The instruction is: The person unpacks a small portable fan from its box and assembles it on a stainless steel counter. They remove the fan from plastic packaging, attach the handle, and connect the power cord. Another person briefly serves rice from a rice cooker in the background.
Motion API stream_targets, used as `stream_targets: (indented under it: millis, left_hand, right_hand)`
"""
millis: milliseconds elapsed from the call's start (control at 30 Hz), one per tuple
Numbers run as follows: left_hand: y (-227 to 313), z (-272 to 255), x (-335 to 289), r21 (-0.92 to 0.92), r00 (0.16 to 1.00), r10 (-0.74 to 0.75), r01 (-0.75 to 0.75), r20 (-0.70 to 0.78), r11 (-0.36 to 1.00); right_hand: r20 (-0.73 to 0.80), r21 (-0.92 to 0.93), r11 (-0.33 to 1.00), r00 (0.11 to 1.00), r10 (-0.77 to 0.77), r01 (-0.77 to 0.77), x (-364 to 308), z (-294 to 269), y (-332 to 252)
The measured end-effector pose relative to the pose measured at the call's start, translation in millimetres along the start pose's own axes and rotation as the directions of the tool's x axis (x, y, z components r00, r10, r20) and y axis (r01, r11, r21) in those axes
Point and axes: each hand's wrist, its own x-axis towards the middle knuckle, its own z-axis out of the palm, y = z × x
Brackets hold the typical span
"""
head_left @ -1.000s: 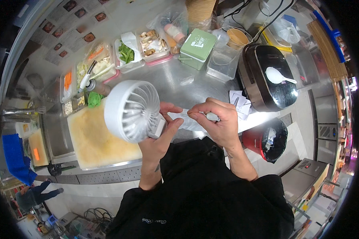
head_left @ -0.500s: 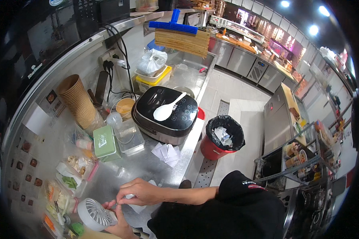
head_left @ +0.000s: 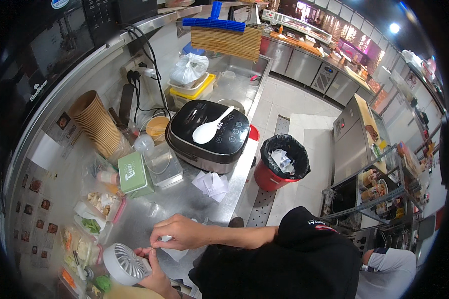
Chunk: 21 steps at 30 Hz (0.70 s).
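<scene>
My left hand [head_left: 157,280] is beside a small white handheld fan [head_left: 123,264], its thumb and fingertips drawn together. Whether the palm grips the fan is hidden. My right hand [head_left: 177,232] reaches across from the right, its fingers closed and its fingertips meeting those of the left. A small white thing [head_left: 166,238] shows in its curl, too little visible to name. Whatever the joined fingertips hold is too small to make out. A white paper [head_left: 175,253] lies under the right hand. Trays of cut vegetables [head_left: 87,249] are to the left of the fan.
A black rice cooker [head_left: 207,134] bears a white rice paddle [head_left: 212,127]. Near it are crumpled papers [head_left: 211,186], a green tin [head_left: 135,174], a clear container [head_left: 164,164] and stacked paper cups [head_left: 97,124]. A red bin [head_left: 272,177] stands on the floor. Part of a person [head_left: 391,271] shows lower right.
The picture has shifted slightly. Part of a person in light grey clothing has come in at the lower right. My hands keep nearly the same pose, fingertips together beside the fan.
</scene>
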Motion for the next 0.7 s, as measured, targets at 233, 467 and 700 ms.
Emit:
stream_targets:
  millis: [233, 467, 700]
  left_hand:
    - [6, 10, -1, 0.009, 0.996, 0.069, -0.069, -0.050, 0.998]
    - [9, 6, -1, 0.052, 0.997, -0.054, 0.057, -0.059, 0.997]
    - [9, 3, 2, -0.005, 0.985, -0.170, 0.170, 0.004, 0.985]
  right_hand:
    - [0.020, 0.037, 0.998, 0.999, 0.043, -0.044, 1, -4, -3]
    - [0.017, -0.130, 0.983, 0.991, 0.134, -0.131, 2, 2, 4]
    - [-0.026, -0.140, 0.971, 0.981, 0.193, -0.194, 1, 11, -9]
